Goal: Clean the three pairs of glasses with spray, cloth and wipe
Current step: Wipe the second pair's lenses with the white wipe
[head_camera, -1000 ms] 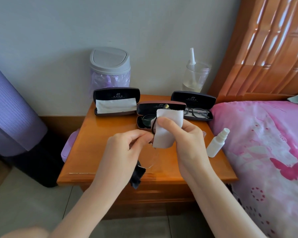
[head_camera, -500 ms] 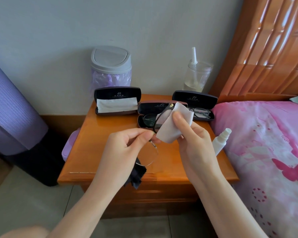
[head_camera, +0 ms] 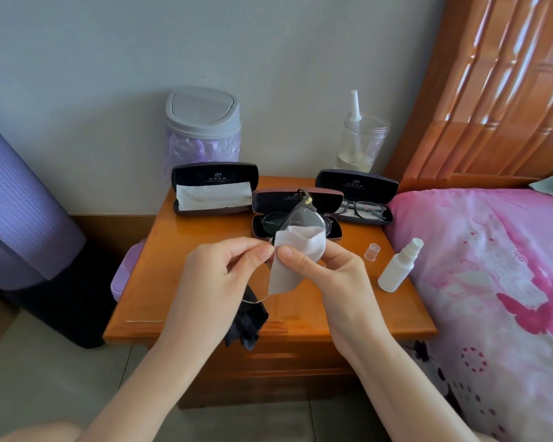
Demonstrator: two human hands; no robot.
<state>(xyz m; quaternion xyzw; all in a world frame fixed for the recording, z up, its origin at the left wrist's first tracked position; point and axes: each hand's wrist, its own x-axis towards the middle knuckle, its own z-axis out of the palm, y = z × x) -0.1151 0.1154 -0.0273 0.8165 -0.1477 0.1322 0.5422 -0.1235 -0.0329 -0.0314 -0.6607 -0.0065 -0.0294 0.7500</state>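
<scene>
Over the wooden nightstand (head_camera: 179, 275), my left hand (head_camera: 217, 282) pinches a pair of thin-rimmed glasses (head_camera: 304, 218) near the bridge, and a dark cloth (head_camera: 248, 327) hangs below that hand. My right hand (head_camera: 326, 272) pinches a white wipe (head_camera: 288, 260) around one lens. A second pair of dark glasses (head_camera: 270, 221) lies in the open middle case (head_camera: 329, 199). A third, black-framed pair (head_camera: 364, 209) lies in the open right case (head_camera: 358, 183). The open left case (head_camera: 214, 177) holds a white cloth (head_camera: 213, 194). A white spray bottle (head_camera: 399, 266) stands at the right edge, its clear cap (head_camera: 372, 252) beside it.
A grey-lidded bin (head_camera: 203, 122) with a purple liner and a clear jar (head_camera: 361, 141) holding a white nozzle stand at the back against the wall. A bed with a pink cover (head_camera: 492, 282) borders the nightstand's right side. A purple roll (head_camera: 16, 202) stands left.
My right hand has slid the wipe down the lens toward my left hand's fingertips, baring the upper part of the lens and the frame's hinge. The glasses have tilted slightly.
</scene>
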